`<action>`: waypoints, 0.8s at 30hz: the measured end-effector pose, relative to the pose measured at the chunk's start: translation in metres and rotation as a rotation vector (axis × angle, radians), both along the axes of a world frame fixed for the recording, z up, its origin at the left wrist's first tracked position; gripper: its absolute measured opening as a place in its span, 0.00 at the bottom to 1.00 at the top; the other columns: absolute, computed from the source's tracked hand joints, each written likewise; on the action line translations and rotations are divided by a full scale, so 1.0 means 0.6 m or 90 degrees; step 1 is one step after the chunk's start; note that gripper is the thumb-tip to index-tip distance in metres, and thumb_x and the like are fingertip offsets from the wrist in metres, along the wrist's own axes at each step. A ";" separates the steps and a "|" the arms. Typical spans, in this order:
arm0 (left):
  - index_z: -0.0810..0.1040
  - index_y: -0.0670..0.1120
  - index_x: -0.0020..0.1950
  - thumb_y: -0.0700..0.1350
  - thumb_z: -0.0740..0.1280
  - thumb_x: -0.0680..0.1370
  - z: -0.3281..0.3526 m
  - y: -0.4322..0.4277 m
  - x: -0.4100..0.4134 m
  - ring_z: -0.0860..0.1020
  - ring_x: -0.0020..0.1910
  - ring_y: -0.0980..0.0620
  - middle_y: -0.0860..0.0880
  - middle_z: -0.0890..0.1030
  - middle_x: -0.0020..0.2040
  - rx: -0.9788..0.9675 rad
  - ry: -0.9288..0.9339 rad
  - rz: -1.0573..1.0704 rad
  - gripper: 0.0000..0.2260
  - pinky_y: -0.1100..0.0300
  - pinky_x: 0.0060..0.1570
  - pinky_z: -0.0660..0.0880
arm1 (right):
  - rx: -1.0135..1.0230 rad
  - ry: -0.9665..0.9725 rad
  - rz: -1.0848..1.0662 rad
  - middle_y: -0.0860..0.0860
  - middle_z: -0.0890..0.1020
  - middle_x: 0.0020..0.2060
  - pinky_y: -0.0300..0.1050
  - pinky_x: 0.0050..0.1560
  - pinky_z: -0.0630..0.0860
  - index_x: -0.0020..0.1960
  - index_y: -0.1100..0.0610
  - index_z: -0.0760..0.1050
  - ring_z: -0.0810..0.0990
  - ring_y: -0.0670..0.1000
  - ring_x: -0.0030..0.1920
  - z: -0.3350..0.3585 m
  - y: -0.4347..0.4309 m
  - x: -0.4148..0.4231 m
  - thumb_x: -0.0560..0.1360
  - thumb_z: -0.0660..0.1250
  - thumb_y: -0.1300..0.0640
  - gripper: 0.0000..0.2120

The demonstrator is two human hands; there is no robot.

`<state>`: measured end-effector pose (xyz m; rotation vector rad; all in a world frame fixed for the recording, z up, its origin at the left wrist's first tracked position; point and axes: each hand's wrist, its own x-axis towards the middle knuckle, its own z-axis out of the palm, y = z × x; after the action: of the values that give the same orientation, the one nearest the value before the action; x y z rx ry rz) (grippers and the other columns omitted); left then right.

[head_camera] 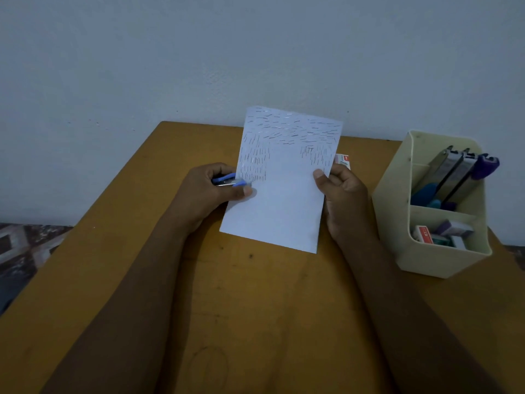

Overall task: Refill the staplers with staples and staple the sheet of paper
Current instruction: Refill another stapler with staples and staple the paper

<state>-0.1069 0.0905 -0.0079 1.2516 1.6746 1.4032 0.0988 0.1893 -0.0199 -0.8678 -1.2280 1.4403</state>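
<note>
A white sheet of paper (284,194), covered with many staples over its upper half, is held up above the brown table (255,308). My right hand (341,200) pinches the sheet's right edge, thumb on the front. My left hand (210,191) grips a small blue stapler (228,181) whose jaws close over the sheet's left edge.
A cream organiser box (397,223) stands at the right, holding several staplers (454,172) in its far compartment and small staple boxes (443,233) in the near one. A staple box (343,160) lies behind the paper. A wall stands right behind the table.
</note>
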 end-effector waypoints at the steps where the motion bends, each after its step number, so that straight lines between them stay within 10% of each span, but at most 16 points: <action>1: 0.82 0.43 0.52 0.44 0.76 0.70 0.000 0.000 -0.003 0.83 0.46 0.53 0.50 0.84 0.49 -0.003 0.008 0.018 0.13 0.64 0.44 0.79 | -0.005 -0.003 -0.004 0.52 0.83 0.54 0.50 0.55 0.78 0.56 0.61 0.76 0.82 0.51 0.53 0.000 0.001 0.000 0.76 0.65 0.62 0.09; 12: 0.82 0.46 0.53 0.56 0.70 0.73 0.001 -0.003 -0.007 0.74 0.32 0.55 0.52 0.79 0.38 0.051 -0.007 0.168 0.16 0.65 0.36 0.75 | 0.073 -0.202 -0.085 0.51 0.83 0.51 0.42 0.47 0.81 0.56 0.60 0.77 0.83 0.48 0.48 -0.006 0.001 -0.007 0.77 0.66 0.58 0.10; 24: 0.78 0.46 0.61 0.42 0.76 0.70 0.022 0.000 0.045 0.79 0.45 0.64 0.51 0.81 0.54 0.033 0.063 0.090 0.19 0.76 0.39 0.73 | 0.196 -0.577 -0.110 0.55 0.80 0.58 0.32 0.34 0.72 0.56 0.62 0.76 0.81 0.53 0.51 0.011 -0.010 0.000 0.75 0.66 0.58 0.12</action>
<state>-0.0800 0.0905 0.0052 1.2712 1.8354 1.4967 0.0990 0.1835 -0.0132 -1.4291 -1.9070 0.6647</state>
